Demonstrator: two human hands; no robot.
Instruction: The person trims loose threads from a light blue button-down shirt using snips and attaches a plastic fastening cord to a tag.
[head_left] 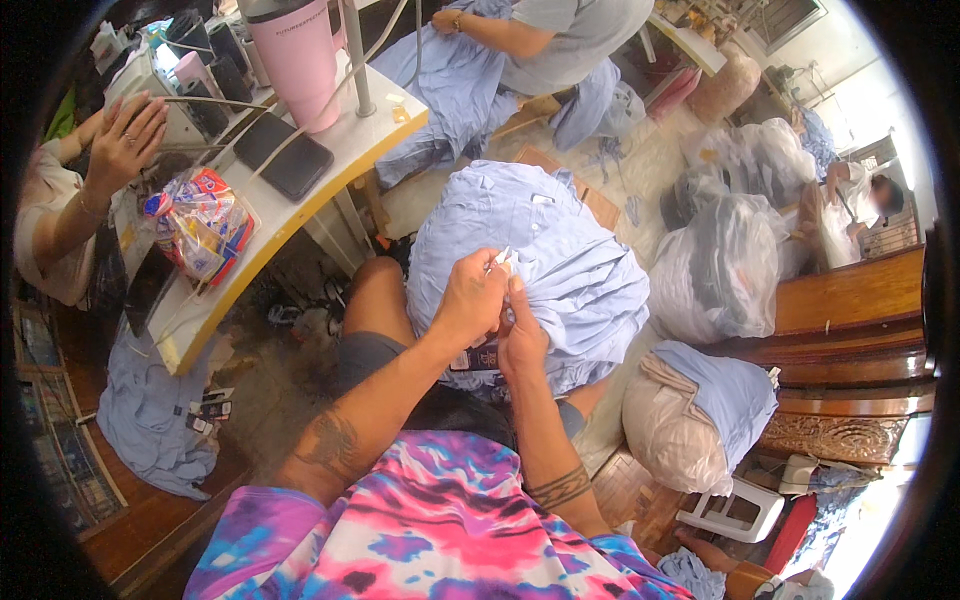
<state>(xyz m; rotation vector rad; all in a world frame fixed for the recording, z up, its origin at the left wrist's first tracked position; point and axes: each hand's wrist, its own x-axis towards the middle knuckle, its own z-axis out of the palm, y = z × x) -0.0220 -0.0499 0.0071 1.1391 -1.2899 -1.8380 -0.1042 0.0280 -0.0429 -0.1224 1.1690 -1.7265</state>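
A large heap of light blue shirts (pixel 570 265) rests on my lap, with a button placket and gathered folds facing up. Over its middle, my left hand (pixel 468 297) is closed, and a small pale pointed thing (pixel 503 259) shows at its fingertips; its kind is too small to tell. Right beside it, my right hand (pixel 523 340) is closed on the shirt's cloth, thumb pointing up. The two hands nearly touch. A dark printed tag (pixel 476 357) hangs beneath my wrists, partly hidden by them.
At left, a white table (pixel 385 133) holds a pink tumbler (pixel 297 70), a black phone (pixel 284 157) and a plastic bread bag (pixel 205 222). Co-workers sit beyond the table and ahead. Stuffed clear bags (pixel 715 275) and a wrapped bundle (pixel 680 420) stand at right, near a white stool (pixel 735 510).
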